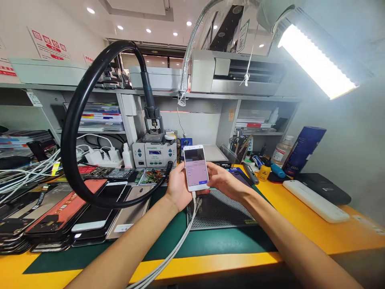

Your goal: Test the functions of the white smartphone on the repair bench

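Observation:
A white smartphone [196, 168] stands tilted up between my hands, its screen lit with a pinkish page and a blue button at the lower right. My left hand [177, 186] grips it from the left and below, thumb along its edge. At the phone's right edge, my right hand [222, 178] holds it with bent fingers, partly hidden behind it. A white cable [194, 196] runs into the phone's bottom end and trails down with other cables past the table's front edge. Below the hands lies a black perforated plate [222, 212] on a green mat [210, 243].
Stacked phones and phone parts [60, 212] fill the left side. A thick black hose [70, 120] loops up from a grey hot-air station [155, 154]. Bottles, including a yellow one [264, 172], and a white power bank-like block [315, 200] lie right. A bright lamp [319, 60] hangs overhead.

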`<state>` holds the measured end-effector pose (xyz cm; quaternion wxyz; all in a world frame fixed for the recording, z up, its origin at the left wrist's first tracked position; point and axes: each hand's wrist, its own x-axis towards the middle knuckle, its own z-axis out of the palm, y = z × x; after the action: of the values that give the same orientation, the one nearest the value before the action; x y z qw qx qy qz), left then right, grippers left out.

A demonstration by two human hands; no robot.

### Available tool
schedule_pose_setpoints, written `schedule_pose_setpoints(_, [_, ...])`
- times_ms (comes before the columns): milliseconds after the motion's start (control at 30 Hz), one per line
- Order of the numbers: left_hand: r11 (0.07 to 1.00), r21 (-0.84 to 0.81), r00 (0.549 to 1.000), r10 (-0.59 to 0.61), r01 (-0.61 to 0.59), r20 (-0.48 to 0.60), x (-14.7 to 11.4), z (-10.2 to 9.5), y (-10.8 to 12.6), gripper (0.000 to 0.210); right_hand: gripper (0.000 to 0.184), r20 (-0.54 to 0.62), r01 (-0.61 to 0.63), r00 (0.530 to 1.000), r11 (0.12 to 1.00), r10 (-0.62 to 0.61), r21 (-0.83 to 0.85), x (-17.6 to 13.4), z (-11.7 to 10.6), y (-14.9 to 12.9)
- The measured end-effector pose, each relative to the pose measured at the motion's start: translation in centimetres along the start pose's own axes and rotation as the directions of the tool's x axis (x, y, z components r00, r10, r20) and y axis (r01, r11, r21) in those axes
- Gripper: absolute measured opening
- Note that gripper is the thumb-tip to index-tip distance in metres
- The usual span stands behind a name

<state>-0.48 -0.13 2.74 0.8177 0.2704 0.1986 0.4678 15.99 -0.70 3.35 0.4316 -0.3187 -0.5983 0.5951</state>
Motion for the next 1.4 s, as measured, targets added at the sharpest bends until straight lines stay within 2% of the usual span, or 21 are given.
schedule_pose_setpoints(133, [1.000,-0.017,0.999,0.005,-0.006,-0.050,0.0,0.2,0.5,0.046,0.072,0.044,0.034,0.999,0.997,-0.031,-0.063,-0.4,0.7,0.0])
schedule_pose_setpoints(267, [1.000,-0.008,0.997,-0.009,0.008,-0.072,0.2,0.1,0.6,0.046,0.075,0.039,0.037,0.999,0.996,-0.034,-0.079,-0.5,1.0,0.6])
schedule_pose_setpoints(433, [0.996,0.033,0.993,-0.074,0.077,-0.094,0.7,-0.5,0.5,0.049,0.074,0.010,0.034,0.999,0.994,-0.033,-0.107,-0.3,1.1,1.5])
schedule_pose_setpoints(633, [0.997,-0.017,0.993,-0.075,0.074,-0.090,0.7,-0.6,0.3,0.050,0.073,-0.013,0.057,0.998,0.988,-0.059,-0.143,0.0,0.8,2.1])
schedule_pose_setpoints(933, [0.995,0.032,0.992,-0.094,0.097,-0.081,0.8,-0.8,0.1,0.054,0.064,-0.089,0.075,0.992,0.982,-0.091,-0.172,-0.1,1.0,2.3])
schedule_pose_setpoints(1400, [0.998,0.063,0.999,-0.027,0.029,-0.031,0.8,-0.8,-0.4,0.054,0.059,-0.129,0.129,0.977,0.958,-0.167,-0.258,-0.5,1.2,2.7])
